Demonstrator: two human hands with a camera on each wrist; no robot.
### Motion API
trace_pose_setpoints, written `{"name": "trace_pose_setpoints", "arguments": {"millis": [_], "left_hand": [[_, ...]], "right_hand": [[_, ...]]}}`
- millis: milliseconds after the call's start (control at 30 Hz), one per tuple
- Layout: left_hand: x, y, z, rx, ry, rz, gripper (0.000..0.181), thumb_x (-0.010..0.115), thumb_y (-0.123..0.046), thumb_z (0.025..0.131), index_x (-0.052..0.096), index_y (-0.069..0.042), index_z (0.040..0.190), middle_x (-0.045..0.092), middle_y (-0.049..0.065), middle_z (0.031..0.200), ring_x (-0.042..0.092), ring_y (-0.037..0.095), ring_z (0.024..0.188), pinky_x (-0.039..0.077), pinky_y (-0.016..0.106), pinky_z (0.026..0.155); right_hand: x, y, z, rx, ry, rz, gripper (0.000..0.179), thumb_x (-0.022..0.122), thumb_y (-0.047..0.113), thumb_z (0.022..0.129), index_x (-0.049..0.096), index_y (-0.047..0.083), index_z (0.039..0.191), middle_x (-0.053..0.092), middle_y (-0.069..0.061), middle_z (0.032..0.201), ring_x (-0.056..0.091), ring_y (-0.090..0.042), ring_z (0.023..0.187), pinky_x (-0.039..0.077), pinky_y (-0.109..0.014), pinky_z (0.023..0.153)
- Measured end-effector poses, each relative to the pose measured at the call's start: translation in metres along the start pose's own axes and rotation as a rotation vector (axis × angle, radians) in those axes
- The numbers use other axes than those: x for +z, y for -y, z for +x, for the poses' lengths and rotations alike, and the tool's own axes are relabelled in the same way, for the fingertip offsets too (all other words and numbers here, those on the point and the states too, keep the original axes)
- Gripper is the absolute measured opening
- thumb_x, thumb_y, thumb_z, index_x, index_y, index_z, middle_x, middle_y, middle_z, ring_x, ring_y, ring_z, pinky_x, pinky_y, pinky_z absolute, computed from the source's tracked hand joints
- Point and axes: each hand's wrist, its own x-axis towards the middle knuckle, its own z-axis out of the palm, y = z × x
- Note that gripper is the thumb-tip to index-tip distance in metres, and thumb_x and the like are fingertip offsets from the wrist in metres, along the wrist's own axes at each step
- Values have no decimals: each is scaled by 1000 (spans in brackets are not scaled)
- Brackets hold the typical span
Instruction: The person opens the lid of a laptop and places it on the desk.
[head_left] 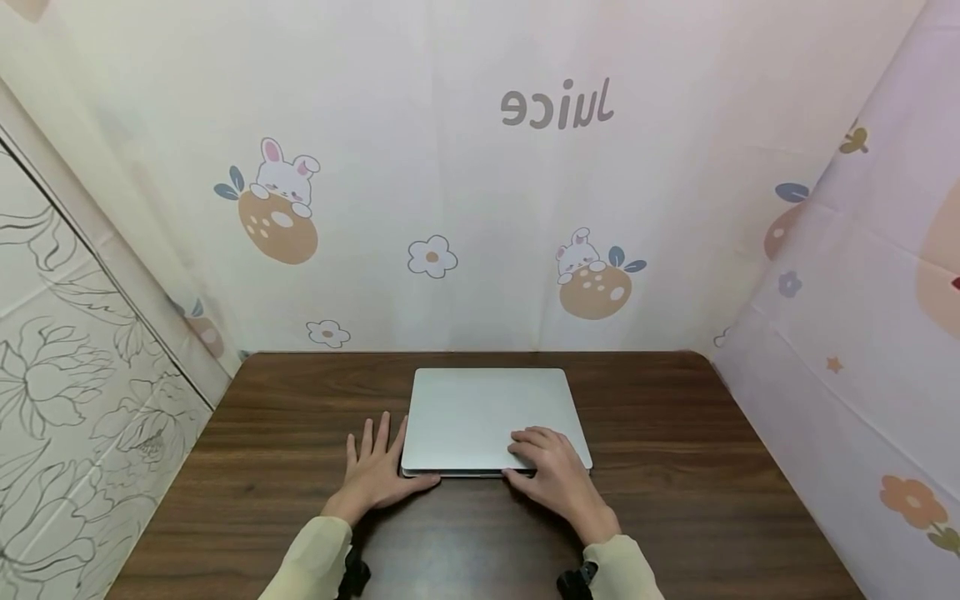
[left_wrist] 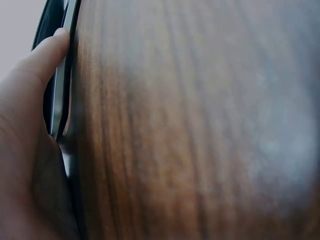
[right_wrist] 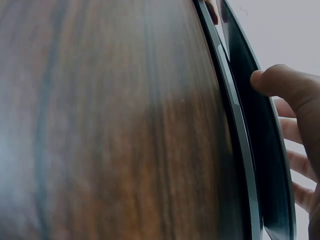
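Observation:
A silver laptop (head_left: 480, 417) lies on the wooden table, its lid raised by a narrow gap along the front edge. My right hand (head_left: 558, 475) pinches the lid near the front right: the thumb is on the dark inner side of the lid (right_wrist: 272, 185) and the fingers lie over the top. The slim laptop base (right_wrist: 246, 145) stays down on the table. At the front left corner, my left hand (head_left: 375, 471) rests with fingers spread and straight beside the laptop. Its thumb (left_wrist: 47, 52) lies along the front edge of the base.
The brown wooden table (head_left: 675, 483) extends on both sides of the laptop. A pale curtain (head_left: 465, 183) printed with rabbits and flowers hangs behind it. Similar cloth stands to the right, and a panel with line-drawn flowers (head_left: 67, 392) is at the left.

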Motion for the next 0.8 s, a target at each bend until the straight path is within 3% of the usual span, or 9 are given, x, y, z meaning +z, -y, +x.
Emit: {"name": "trace_pose_setpoints", "arguments": {"millis": [200, 433, 800], "left_hand": [[2, 2, 1, 3, 2, -20, 126, 59, -92, 72, 13, -23, 167, -3, 13, 175, -9, 43, 159, -13, 68, 121], [-2, -1, -1, -11, 19, -11, 124, 61, -90, 74, 17, -21, 167, -1, 14, 174, -7, 44, 159, -10, 69, 121], [4, 3, 3, -18, 13, -12, 126, 58, -93, 72, 15, -22, 167, -5, 11, 174, -12, 41, 159, -15, 65, 121]], "right_hand": [[-2, -2, 1, -44, -26, 8, 31, 89, 31, 80, 81, 16, 105, 76, -3, 118, 69, -28, 113, 55, -50, 95], [-4, -4, 3, -91, -37, 18, 27, 88, 30, 81, 81, 16, 103, 77, -4, 117, 70, -28, 112, 56, -50, 96], [-14, -7, 13, -200, -71, 0, 28, 87, 26, 82, 83, 10, 105, 79, -10, 112, 73, -31, 104, 60, -48, 86]]}}
